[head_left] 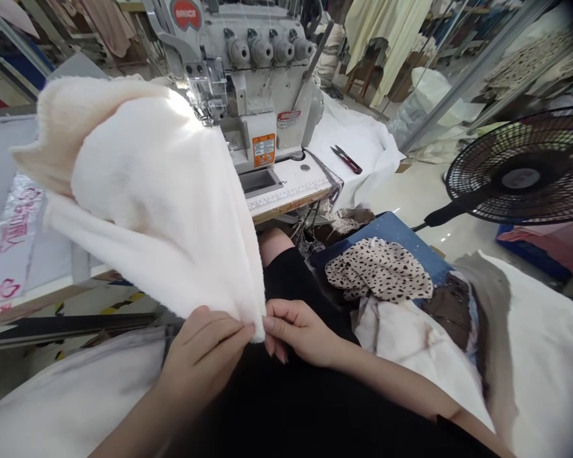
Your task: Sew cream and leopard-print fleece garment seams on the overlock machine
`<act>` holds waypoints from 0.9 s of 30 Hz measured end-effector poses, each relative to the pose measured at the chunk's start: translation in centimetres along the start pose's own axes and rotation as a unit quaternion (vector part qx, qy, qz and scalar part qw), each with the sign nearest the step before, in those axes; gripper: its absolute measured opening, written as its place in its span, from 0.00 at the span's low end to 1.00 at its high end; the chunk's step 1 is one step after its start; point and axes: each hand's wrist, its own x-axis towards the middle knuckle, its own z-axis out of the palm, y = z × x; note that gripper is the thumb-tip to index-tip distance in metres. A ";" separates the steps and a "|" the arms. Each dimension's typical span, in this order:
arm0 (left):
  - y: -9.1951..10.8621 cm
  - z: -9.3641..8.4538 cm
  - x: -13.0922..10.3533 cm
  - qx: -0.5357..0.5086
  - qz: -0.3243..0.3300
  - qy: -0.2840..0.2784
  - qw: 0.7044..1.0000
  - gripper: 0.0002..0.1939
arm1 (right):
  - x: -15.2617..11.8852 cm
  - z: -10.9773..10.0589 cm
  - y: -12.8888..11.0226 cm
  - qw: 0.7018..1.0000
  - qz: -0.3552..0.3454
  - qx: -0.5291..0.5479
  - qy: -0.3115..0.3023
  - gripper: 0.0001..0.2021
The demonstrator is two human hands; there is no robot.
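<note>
- In the head view, pinching the near tip of a large, soft white fleecy cloth [172, 216] with both hands: left hand [210, 353] clamped on the tip, right hand [298, 331] closed on the edge just beside.
- Spread upward over the white desk [291, 193], left of and up to the grey-white metal sewing machine [267, 83]; cannot tell whether caught beneath the foot.
- Could slip out of line at the edge, probably through loose pinching of such soft pile.
- Could stretch or pucker near the machine, from too hard a pull nearward.
- Could sag off the desk, from poor support between.
</note>
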 end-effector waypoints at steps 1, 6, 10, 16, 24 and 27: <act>0.0 0.0 0.0 0.005 0.001 0.000 1.000 0.12 | 0.0 0.0 0.0 1.000 0.002 0.000 0.002 0.19; 0.0 0.3 0.1 0.032 0.015 -0.014 0.999 0.11 | 0.1 0.1 -0.2 1.000 0.014 0.015 0.013 0.19; -0.2 0.5 0.2 0.030 0.025 -0.002 0.999 0.09 | 0.4 0.0 -0.2 0.999 0.027 0.047 0.004 0.19; -0.3 0.5 0.2 -0.001 0.025 -0.014 1.000 0.11 | 0.3 -0.1 -0.2 0.998 0.032 0.046 -0.018 0.17; 1.1 -1.4 1.7 -0.012 0.020 0.011 1.000 0.07 | -0.9 -0.4 -2.8 0.759 -0.424 -0.490 0.064 0.13; 1.7 -2.1 1.9 0.007 0.029 0.012 0.999 0.08 | -0.3 -0.7 -4.0 0.688 -0.470 -0.553 -0.013 0.11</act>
